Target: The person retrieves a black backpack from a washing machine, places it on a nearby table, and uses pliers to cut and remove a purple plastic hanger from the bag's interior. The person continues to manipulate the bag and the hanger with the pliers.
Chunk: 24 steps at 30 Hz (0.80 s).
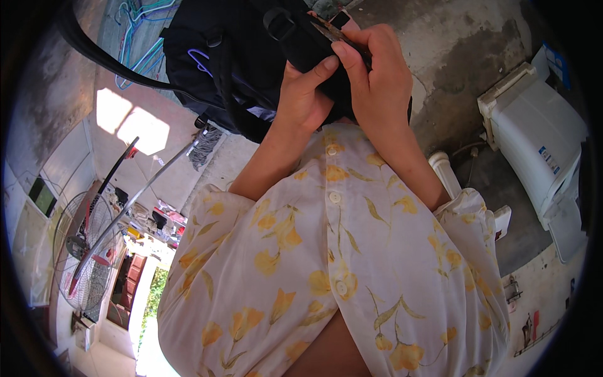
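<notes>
A black backpack (254, 61) with straps and buckles fills the top middle of the head view. My left hand (308, 94) grips black fabric of the bag, its thumb pressed on top. Close beside it on the right, my right hand (381, 70) pinches a small pointed metal tool (327, 29) with a rusty surface, perhaps scissors; its exact kind is unclear. The tool's pointed end lies over the black fabric. A purple loop (200, 61) shows on the bag. The fingers under the fabric are partly hidden.
Plastic clothes hangers (141, 42) lie at the upper left, near a grey mop head (206, 145). A standing fan (85, 249) is at the far left. A white washing machine (537, 136) stands at the right, with a white pipe (444, 173) nearer to me.
</notes>
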{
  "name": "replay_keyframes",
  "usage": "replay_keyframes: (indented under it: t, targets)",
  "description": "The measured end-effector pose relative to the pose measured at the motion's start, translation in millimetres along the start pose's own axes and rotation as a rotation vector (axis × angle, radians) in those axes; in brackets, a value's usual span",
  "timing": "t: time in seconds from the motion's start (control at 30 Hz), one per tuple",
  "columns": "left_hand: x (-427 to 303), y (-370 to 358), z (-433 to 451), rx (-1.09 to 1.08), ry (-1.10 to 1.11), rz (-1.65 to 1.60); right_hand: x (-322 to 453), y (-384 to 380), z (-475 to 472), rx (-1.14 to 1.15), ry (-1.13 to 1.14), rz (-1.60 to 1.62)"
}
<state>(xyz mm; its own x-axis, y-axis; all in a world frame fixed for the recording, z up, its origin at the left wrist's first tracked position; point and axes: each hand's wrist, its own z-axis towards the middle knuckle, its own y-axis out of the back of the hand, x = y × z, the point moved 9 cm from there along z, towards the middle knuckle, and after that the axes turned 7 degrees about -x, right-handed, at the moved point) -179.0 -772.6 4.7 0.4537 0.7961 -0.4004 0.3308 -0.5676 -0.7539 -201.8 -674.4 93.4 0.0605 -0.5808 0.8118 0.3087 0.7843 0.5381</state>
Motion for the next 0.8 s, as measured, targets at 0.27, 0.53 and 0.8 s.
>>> replay_keyframes:
  t: [0.27,0.53,0.8]
  targets:
    - [-3.9,-1.0,-1.8,-0.057,-0.014,-0.015,-1.5,-3.3,-0.5,-0.006,0.009,0.011]
    - [0.0,5.1,-0.9,-0.021,0.019,0.015,-0.5,-3.9,-0.8,0.011,-0.004,0.018]
    - [-7.3,-1.2,-0.6,-0.036,-0.048,0.015,-12.9,-3.7,-0.3,0.014,-0.111,0.102]
